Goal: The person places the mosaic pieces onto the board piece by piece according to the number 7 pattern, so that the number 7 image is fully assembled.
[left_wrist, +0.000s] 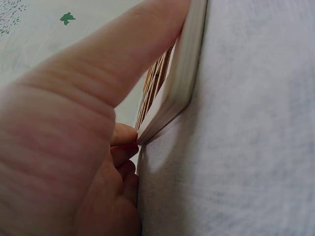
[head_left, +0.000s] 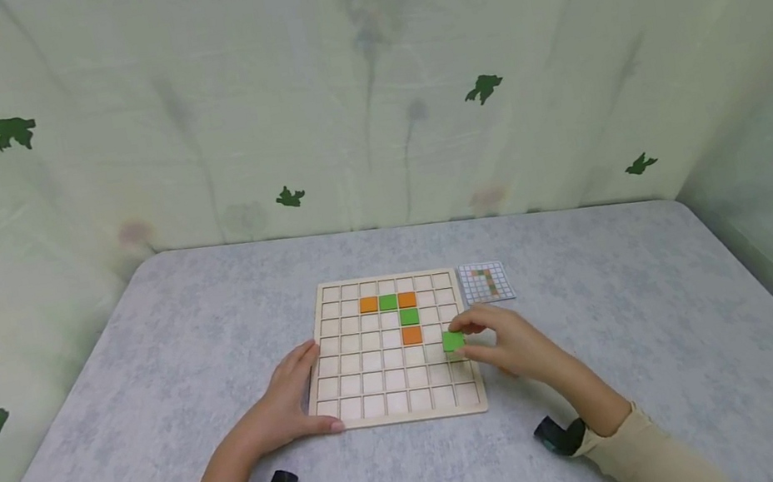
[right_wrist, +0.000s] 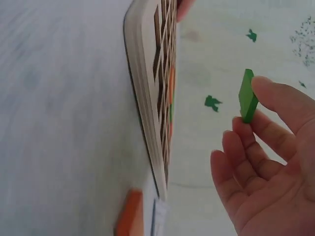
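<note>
A square wooden grid board [head_left: 401, 419] lies on the table. Several orange and green tiles sit in its cells, such as an orange tile [head_left: 369, 304] and a green tile [head_left: 410, 317]. My left hand [head_left: 283, 405] rests against the board's near left corner, its thumb along the front edge and its fingers at the left side. Between thumb and fingertip, my right hand [head_left: 512, 343] pinches another green tile [right_wrist: 247, 96], held above the board's right side. The other fingers of that hand are loosely bent.
A small pattern card [head_left: 487, 282] lies just right of the board's far corner. An orange piece [right_wrist: 130, 214] is on the table beside the board in the right wrist view. A pale curtain [head_left: 336, 114] with green bird shapes hangs behind the grey table [head_left: 203, 329].
</note>
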Demonstrator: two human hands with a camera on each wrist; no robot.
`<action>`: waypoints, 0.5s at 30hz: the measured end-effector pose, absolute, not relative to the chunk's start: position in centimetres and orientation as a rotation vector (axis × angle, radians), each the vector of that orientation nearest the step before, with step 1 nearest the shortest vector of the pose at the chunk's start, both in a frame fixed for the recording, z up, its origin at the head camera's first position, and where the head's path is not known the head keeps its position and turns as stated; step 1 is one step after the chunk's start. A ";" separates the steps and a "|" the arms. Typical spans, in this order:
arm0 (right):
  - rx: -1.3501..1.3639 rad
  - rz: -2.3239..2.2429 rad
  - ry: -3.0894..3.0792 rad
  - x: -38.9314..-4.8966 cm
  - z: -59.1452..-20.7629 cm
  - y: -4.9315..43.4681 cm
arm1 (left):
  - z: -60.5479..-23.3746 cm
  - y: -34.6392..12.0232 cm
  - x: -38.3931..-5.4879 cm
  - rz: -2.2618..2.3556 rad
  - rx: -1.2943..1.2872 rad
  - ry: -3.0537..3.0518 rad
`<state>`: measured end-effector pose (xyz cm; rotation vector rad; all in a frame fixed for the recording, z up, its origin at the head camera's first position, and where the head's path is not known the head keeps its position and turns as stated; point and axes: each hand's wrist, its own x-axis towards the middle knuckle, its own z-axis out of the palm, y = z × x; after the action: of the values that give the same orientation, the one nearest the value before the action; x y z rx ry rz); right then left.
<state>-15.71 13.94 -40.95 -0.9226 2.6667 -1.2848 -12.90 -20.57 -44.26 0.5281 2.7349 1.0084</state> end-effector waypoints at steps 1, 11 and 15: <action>-0.939 -1.302 2.656 -15.8 -41.0 13.5 | -44.3 -20.6 -12.9 1.009 0.527 2.734; -0.920 -1.371 2.594 -16.7 -42.8 10.3 | -44.3 -20.5 -13.0 1.013 0.521 2.734; -0.883 -1.344 2.601 -16.9 -43.7 9.6 | -44.3 -20.6 -13.0 1.015 0.518 2.731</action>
<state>-16.91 9.64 -43.73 -0.8829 2.6012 -1.3437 -13.00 -20.59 -44.35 0.5179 2.7309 1.0153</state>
